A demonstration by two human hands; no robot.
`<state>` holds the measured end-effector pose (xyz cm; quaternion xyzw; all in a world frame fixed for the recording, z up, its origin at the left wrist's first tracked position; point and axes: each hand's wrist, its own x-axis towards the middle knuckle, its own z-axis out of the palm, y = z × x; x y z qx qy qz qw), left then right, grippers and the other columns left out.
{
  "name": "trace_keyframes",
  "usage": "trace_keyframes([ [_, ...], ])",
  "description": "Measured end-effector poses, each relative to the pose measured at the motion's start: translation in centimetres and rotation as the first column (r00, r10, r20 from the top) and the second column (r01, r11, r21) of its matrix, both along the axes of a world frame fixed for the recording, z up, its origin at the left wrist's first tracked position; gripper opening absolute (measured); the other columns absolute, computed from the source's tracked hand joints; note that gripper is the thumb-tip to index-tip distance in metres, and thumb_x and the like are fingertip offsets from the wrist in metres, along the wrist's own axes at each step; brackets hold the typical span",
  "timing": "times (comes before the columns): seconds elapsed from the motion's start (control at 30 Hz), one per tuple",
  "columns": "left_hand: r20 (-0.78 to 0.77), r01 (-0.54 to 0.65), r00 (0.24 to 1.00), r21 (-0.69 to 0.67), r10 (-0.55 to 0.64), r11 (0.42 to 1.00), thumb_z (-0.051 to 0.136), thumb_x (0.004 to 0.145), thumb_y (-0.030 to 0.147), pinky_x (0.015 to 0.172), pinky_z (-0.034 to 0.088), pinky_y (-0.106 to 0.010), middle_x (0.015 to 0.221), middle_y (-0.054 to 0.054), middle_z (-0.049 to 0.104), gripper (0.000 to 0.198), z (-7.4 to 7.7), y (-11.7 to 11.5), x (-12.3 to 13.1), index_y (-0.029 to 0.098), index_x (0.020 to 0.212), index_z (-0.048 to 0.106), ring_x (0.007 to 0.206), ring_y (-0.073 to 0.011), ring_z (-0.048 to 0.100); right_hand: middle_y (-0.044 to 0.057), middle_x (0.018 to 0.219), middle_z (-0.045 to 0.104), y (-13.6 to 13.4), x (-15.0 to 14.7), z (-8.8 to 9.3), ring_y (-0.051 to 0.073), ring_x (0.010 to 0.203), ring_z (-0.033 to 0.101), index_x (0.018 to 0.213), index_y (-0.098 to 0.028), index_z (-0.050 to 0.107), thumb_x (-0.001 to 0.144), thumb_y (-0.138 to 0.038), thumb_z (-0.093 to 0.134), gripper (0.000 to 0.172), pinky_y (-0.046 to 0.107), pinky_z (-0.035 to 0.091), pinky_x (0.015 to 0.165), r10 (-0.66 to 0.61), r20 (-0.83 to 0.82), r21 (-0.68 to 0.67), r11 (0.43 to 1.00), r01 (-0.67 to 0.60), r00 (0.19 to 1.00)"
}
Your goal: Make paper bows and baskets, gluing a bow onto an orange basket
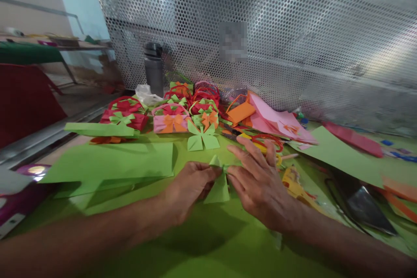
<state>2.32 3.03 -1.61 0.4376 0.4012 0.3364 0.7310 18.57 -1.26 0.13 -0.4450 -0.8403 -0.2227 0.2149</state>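
Note:
Between both hands is a small folded green paper piece, pinched near its middle and raised over the green tabletop. My left hand grips its left side between thumb and fingers. From the right, my right hand pinches the paper with thumb and index finger, while its other fingers stretch out. Just beyond the hands lies a green paper bow shape with several flared lobes. Farther back stand small paper bags with bows, among them a pink bag with an orange bow and a red bag.
Green paper sheets lie on the left, and another green sheet on the right. Scissors, a yellow glue gun and a black phone are to the right. A grey bottle stands before the perforated metal panel.

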Motion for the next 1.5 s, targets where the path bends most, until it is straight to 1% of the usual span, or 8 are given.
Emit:
trace_keyframes([
  [0.2,-0.037,0.022,0.999,0.005,-0.022,1.000,0.068,0.067,0.032,0.044,0.018,-0.024,0.045,0.006,0.043,0.022,0.6,-0.1,0.0,0.017,0.057,0.056,0.041,-0.0075,0.029,0.011,0.119,0.063,0.6,0.2,0.0,0.031,0.128,0.039,0.077,-0.019,0.061,0.087,-0.010,0.048,0.019,0.063,0.011,0.106,0.001,-0.122,-0.033,0.999,-0.005,0.993],
  [0.43,-0.145,0.071,0.987,0.042,-0.065,0.997,0.068,0.066,0.035,0.041,0.009,-0.024,0.037,0.008,0.033,0.022,1.1,-0.2,-0.2,0.016,0.060,0.060,0.037,-0.0057,0.020,0.009,0.115,0.065,0.9,0.3,0.2,0.031,0.124,0.044,0.075,-0.020,0.059,0.089,-0.013,0.044,0.022,0.063,0.020,0.102,-0.031,-0.196,-0.116,0.993,0.008,0.980],
  [0.53,-0.134,0.038,0.991,0.057,-0.030,0.998,0.066,0.068,0.035,0.041,0.010,-0.024,0.037,0.008,0.033,0.024,1.2,-0.3,-0.1,0.017,0.055,0.058,0.037,-0.0058,0.020,0.008,0.114,0.066,0.8,0.2,0.2,0.031,0.124,0.045,0.073,-0.020,0.059,0.089,-0.014,0.044,0.023,0.062,0.022,0.103,-0.039,-0.212,-0.124,0.992,0.013,0.976],
  [0.73,-0.101,0.046,0.994,0.057,-0.040,0.997,0.065,0.069,0.033,0.041,0.017,-0.021,0.042,0.007,0.039,0.019,1.3,-0.5,0.0,0.016,0.061,0.064,0.038,-0.0058,0.024,0.008,0.113,0.066,0.8,0.1,0.3,0.031,0.124,0.045,0.073,-0.021,0.059,0.088,-0.014,0.045,0.022,0.062,0.022,0.102,-0.047,-0.237,-0.124,0.992,0.018,0.970],
  [0.93,-0.090,0.100,0.991,0.049,-0.096,0.994,0.065,0.070,0.035,0.045,0.030,-0.020,0.059,0.000,0.059,0.019,0.7,-0.3,-0.2,0.016,0.071,0.064,0.047,-0.0100,0.045,0.009,0.113,0.067,0.8,0.2,0.6,0.034,0.124,0.044,0.072,-0.020,0.058,0.087,-0.014,0.045,0.021,0.065,0.020,0.099,-0.064,-0.276,-0.165,0.986,0.018,0.959],
  [1.1,-0.090,0.105,0.991,0.068,-0.099,0.992,0.066,0.070,0.034,0.046,0.030,-0.020,0.057,0.002,0.056,0.018,0.4,-0.3,-0.1,0.017,0.068,0.062,0.047,-0.0090,0.043,0.008,0.113,0.067,0.8,0.2,0.8,0.034,0.123,0.046,0.070,-0.020,0.058,0.086,-0.014,0.046,0.021,0.065,0.018,0.100,-0.095,-0.276,-0.195,0.980,0.041,0.956],
  [1.27,-0.106,0.137,0.986,0.080,-0.128,0.987,0.065,0.070,0.038,0.048,0.032,-0.021,0.061,-0.001,0.061,0.023,0.5,-0.3,-0.2,0.016,0.069,0.061,0.050,-0.0116,0.049,0.007,0.111,0.067,0.9,0.3,0.8,0.033,0.121,0.047,0.068,-0.020,0.057,0.084,-0.014,0.047,0.020,0.063,0.019,0.100,-0.110,-0.289,-0.221,0.974,0.046,0.951],
  [1.5,-0.161,0.170,0.976,0.132,-0.148,0.977,0.060,0.075,0.037,0.044,0.028,-0.020,0.061,-0.003,0.062,0.022,0.3,-0.1,-0.3,0.015,0.069,0.059,0.046,-0.0095,0.045,0.007,0.109,0.068,1.0,0.3,1.1,0.033,0.119,0.049,0.067,-0.020,0.054,0.082,-0.011,0.048,0.019,0.062,0.022,0.099,-0.103,-0.317,-0.248,0.968,0.022,0.943],
])
